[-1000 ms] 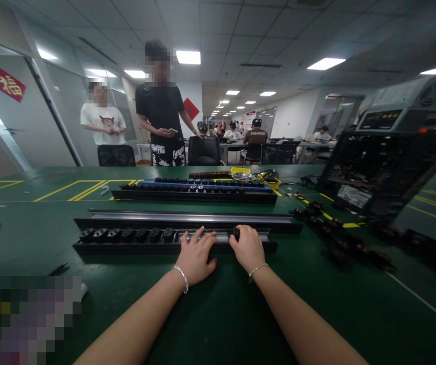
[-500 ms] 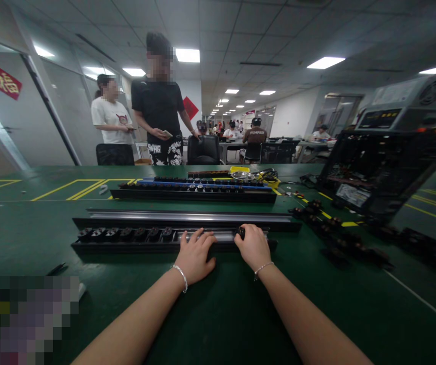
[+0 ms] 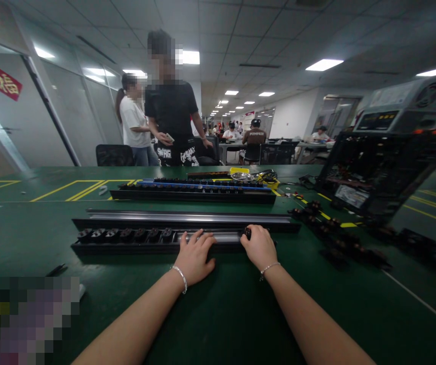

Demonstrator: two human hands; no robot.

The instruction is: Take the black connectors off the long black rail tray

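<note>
A long black metal channel (image 3: 126, 249) lies across the green table in front of me. Several round black socket modules (image 3: 125, 234) sit in a row in its left part, while its shiny inner floor shows farther right. My left hand (image 3: 195, 257) rests with spread fingers over the middle of the channel, just right of the row. Near the channel's right end, my right hand (image 3: 260, 248) is closed around a small black socket module (image 3: 247, 233); its underside is hidden. Directly behind lies a second channel (image 3: 191, 218) with a bare shiny inside.
Farther back are more socket-filled strips (image 3: 193, 195) and a yellow tray (image 3: 239, 170). Loose socket modules (image 3: 349, 241) are scattered at the right, before an opened computer case (image 3: 377, 172). Two people stand beyond the table; a black tool (image 3: 56, 269) lies at left.
My right hand has shifted slightly right along the channel with the socket module. My left hand has stayed put. Both standing people have moved to the right.
</note>
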